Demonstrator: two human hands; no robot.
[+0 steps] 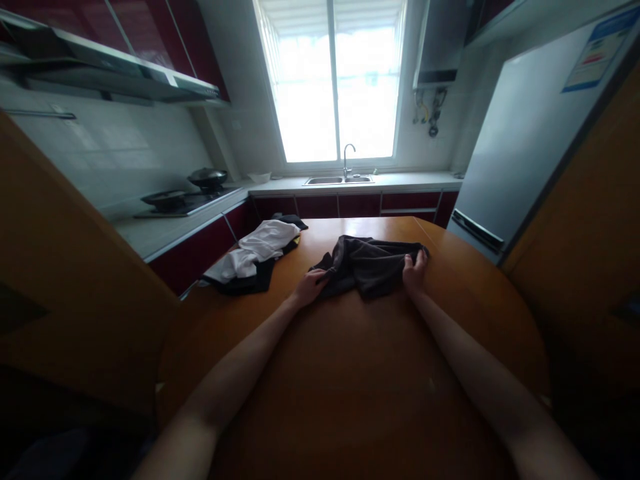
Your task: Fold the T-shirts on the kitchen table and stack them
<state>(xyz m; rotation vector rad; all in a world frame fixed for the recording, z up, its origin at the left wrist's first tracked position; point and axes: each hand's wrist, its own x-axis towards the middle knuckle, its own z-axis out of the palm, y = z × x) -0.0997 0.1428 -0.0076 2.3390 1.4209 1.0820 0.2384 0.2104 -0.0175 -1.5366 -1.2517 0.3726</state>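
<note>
Range hood point(125, 77) up at your 10 o'clock. Below it, stove point(200, 202) at your 10 to 11, carrying a shallow pan point(164, 199) and, just beyond, a lidded pan point(207, 177). Next, clothes heap at 10 to 11 on your round wooden table point(350, 373): white cloth point(260, 241) loosely on top, black cloth point(257, 279) poking out underneath, a bit of yellow at its right edge.

Your left hand point(309, 288) is closed on the dark garment point(375, 263), gripping it at the garment's own 8 to 9 o'clock, fingers curled over the edge. Sink point(325, 181) with tall faucet point(345, 160) on the counter at your 12, under a bright window point(310, 87). Dark garment lies crumpled on the tabletop toward 12, between your hands, well apart from the heap. Garment type: can't tell.

Your right hand point(415, 270) grips it at the garment's 3 o'clock, thumb and fingers pinching the end. Water heater point(440, 43) high at your 1; fridge point(530, 140) at your 2.
</note>
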